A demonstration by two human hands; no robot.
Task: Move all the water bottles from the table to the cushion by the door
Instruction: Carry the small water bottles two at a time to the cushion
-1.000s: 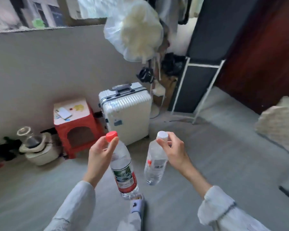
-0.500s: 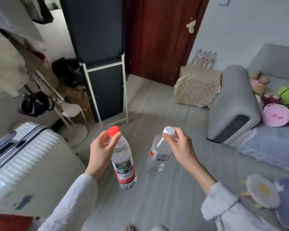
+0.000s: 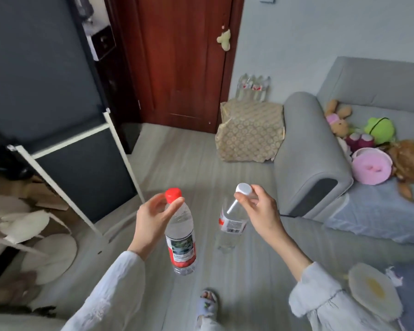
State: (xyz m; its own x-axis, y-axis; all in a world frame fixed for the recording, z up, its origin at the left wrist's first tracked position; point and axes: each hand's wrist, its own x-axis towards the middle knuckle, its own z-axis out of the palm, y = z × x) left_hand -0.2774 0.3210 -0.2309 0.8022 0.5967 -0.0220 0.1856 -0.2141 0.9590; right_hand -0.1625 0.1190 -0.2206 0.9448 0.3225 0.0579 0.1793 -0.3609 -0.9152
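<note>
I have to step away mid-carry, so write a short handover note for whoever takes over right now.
Left hand grips the red-capped bottle near its neck.
Right hand pinches the white-capped bottle by its top; it hangs tilted.
Done: several bottles already stand at the back of the patterned cushion beside the door.
Left: walk to the cushion and set both down. The table is out of view, so check it for more.

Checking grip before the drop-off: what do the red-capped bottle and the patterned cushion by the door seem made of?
The red-capped clear bottle, held by the left hand, looks like thin glossy clear plastic: the floor shows through it, and its label looks like a printed film. The beige patterned cushion looks like matte woven fabric, probably soft.
</note>
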